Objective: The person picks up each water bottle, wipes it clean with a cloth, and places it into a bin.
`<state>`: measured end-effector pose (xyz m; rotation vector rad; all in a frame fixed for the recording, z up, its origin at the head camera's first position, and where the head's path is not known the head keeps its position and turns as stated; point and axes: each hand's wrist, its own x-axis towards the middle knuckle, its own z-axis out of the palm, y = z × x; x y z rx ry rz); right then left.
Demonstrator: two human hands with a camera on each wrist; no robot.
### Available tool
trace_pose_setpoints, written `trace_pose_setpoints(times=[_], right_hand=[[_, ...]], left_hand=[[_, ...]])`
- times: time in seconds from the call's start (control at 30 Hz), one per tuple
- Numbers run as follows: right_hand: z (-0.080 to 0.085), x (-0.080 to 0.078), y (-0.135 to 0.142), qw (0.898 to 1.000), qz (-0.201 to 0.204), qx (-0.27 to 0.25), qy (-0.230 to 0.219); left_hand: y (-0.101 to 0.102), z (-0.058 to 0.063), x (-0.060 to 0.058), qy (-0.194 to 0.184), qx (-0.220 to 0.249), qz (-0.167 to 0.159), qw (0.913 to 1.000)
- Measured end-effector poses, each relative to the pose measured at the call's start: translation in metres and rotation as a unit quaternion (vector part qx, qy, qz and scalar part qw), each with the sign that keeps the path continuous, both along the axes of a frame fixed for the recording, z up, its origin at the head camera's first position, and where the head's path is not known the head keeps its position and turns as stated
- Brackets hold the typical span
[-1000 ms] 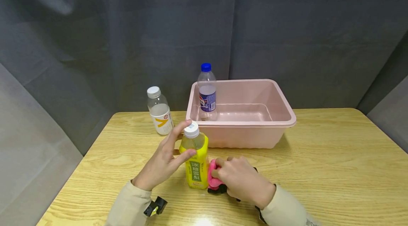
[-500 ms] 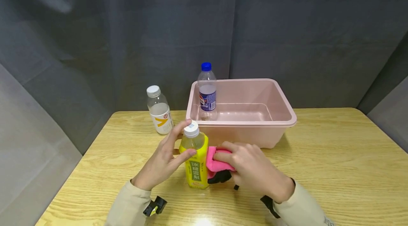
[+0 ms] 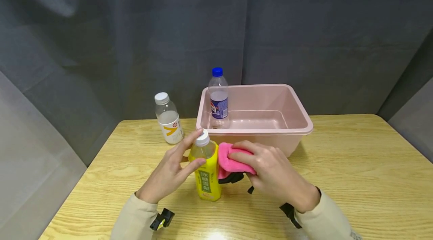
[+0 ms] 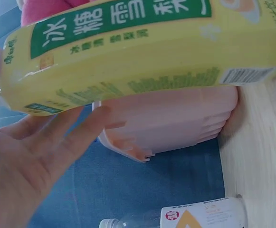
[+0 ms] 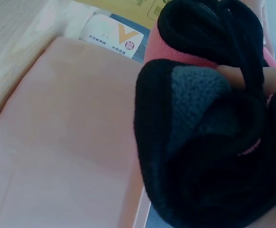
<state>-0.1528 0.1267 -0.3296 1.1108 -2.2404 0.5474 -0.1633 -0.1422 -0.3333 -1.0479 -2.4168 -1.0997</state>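
Note:
A yellow-labelled drink bottle point(image 3: 207, 176) with a white cap stands upright on the table. My left hand point(image 3: 170, 174) steadies it from the left, index finger on the cap, thumb at the shoulder and the other fingers behind. My right hand point(image 3: 275, 168) grips a bunched pink cloth point(image 3: 233, 159) against the bottle's right side. Black fabric point(image 5: 195, 142) with a loop bulges out beneath the pink in the right wrist view. The left wrist view shows the bottle's label point(image 4: 128, 57) close up, with the fingers reaching behind it.
Behind the hands stands a pink plastic basin point(image 3: 257, 131). A clear bottle with a blue cap point(image 3: 219, 99) is upright inside its left end. Left of the basin, a white-capped bottle point(image 3: 170, 123) with a white label stands on the wooden table point(image 3: 355, 180). A dark curtain point(image 3: 304, 37) hangs behind.
My right hand and the pink cloth have moved up along the bottle's right side, from near its base to its upper part. My left hand keeps its hold on the bottle.

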Motion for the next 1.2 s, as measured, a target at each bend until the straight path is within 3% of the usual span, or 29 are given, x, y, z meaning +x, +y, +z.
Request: trace_pose_setpoints(times=[0.2, 0.33, 0.57, 0.8, 1.03, 1.2], right_hand=[[0.003, -0.001, 0.003, 1.000, 0.002, -0.008, 0.002], [0.006, -0.001, 0.006, 1.000, 0.001, -0.023, 0.008], [0.010, -0.003, 0.011, 0.998, -0.009, -0.058, 0.031], [0.013, -0.004, 0.011, 0.990, -0.004, -0.130, 0.062], [0.009, -0.006, 0.001, 0.972, 0.048, -0.215, 0.079], [-0.002, -0.005, -0.009, 0.982, 0.058, -0.166, 0.067]], left_hand=[[0.003, -0.001, 0.000, 0.048, 0.019, -0.002, 0.9986], [0.010, -0.002, 0.002, 0.050, 0.047, 0.002, 0.9977], [0.018, -0.001, 0.005, 0.062, 0.054, 0.029, 0.9962], [0.011, -0.001, 0.001, 0.060, 0.045, 0.009, 0.9971], [-0.005, 0.001, -0.005, 0.025, 0.034, -0.007, 0.9991], [-0.008, -0.001, -0.006, -0.006, 0.034, -0.023, 0.9991]])
